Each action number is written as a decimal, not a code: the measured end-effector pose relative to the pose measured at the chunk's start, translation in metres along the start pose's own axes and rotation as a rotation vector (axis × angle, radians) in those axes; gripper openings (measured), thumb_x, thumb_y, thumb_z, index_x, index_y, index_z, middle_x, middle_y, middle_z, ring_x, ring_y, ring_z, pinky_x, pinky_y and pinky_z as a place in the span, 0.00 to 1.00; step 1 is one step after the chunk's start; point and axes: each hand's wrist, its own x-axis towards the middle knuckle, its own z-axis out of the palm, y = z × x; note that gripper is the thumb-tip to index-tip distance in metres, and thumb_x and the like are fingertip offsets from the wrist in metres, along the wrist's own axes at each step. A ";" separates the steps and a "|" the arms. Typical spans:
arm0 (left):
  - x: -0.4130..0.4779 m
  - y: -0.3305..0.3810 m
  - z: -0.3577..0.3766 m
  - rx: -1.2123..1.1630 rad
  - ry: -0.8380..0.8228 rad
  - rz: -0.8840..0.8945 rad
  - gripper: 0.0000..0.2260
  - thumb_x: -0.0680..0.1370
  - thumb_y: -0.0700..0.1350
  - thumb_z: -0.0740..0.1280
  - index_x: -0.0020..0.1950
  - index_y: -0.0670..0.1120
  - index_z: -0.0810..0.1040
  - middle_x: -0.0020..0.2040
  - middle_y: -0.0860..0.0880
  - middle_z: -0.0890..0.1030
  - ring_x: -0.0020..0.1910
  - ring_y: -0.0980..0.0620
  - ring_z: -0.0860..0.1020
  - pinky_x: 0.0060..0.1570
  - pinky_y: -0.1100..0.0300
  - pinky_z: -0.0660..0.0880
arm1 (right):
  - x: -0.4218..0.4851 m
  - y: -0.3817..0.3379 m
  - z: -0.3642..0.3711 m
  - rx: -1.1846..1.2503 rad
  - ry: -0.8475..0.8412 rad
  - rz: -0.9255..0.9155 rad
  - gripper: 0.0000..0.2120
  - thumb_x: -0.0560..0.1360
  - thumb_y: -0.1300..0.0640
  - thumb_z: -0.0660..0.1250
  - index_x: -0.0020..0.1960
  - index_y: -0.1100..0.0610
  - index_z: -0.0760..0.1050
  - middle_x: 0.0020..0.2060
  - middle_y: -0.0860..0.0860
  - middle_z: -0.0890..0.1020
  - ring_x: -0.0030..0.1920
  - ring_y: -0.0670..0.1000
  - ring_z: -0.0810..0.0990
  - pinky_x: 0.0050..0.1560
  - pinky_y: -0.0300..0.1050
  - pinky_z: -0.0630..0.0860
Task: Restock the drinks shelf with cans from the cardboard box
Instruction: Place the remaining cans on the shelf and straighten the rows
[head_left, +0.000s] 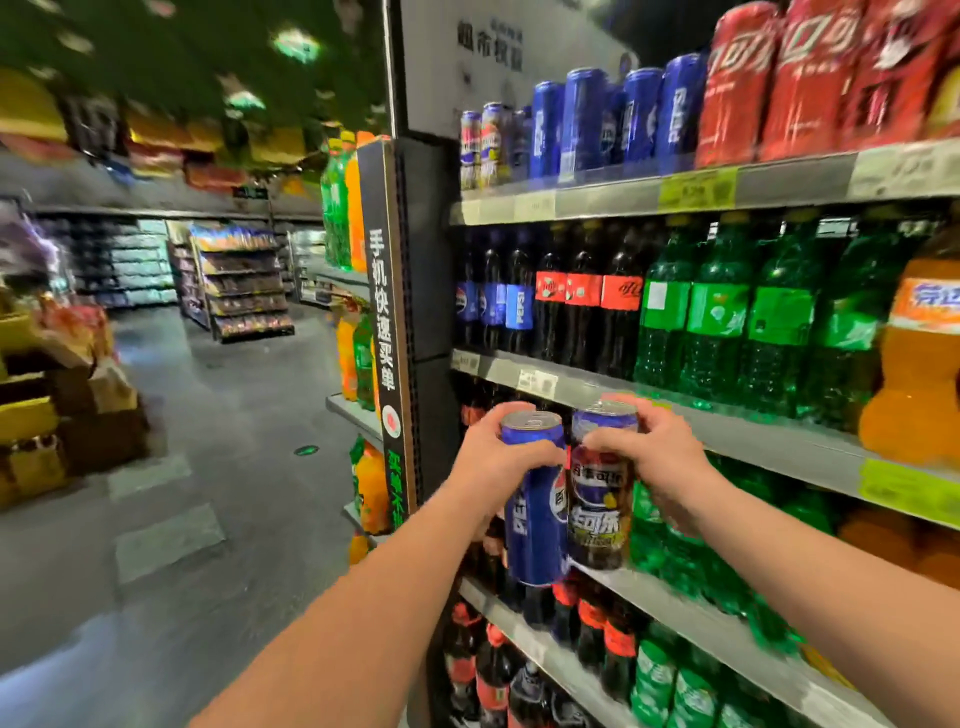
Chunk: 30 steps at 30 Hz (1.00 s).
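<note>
Head view: both forearms reach up from 6 o'clock toward the drinks shelf (597, 200). The left hand (488, 460) wraps a blue can (535, 519) near its top; at its 3 o'clock, the right hand (662, 457) clasps a dark can (597, 509), the two cans side by side and touching

Left can (535, 545) blue — right can (597, 519) dark purple (white lettering).

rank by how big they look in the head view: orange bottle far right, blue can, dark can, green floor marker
1. orange bottle, largest, cut by the frame edge
2. blue can and dark can: alike, not ranked; both near the camera
3. green floor marker, smallest
</note>
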 end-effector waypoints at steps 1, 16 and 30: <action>0.002 0.007 -0.002 -0.015 0.016 0.007 0.25 0.59 0.42 0.73 0.56 0.49 0.75 0.50 0.45 0.82 0.45 0.49 0.80 0.49 0.54 0.78 | 0.003 -0.008 0.003 0.018 0.006 -0.011 0.19 0.63 0.69 0.76 0.50 0.55 0.79 0.39 0.51 0.84 0.39 0.49 0.80 0.46 0.44 0.76; 0.098 0.071 -0.068 -0.120 0.008 0.163 0.17 0.68 0.42 0.77 0.52 0.47 0.74 0.46 0.46 0.83 0.41 0.50 0.83 0.39 0.59 0.77 | 0.095 -0.088 0.072 -0.028 0.153 -0.159 0.18 0.70 0.57 0.74 0.58 0.57 0.74 0.44 0.53 0.83 0.42 0.50 0.82 0.43 0.45 0.77; 0.214 0.117 -0.137 -0.183 -0.108 0.235 0.18 0.71 0.44 0.74 0.55 0.45 0.70 0.46 0.46 0.80 0.41 0.50 0.80 0.41 0.57 0.76 | 0.196 -0.154 0.134 -0.040 0.225 -0.280 0.17 0.67 0.58 0.77 0.53 0.58 0.77 0.43 0.55 0.84 0.43 0.53 0.83 0.47 0.49 0.79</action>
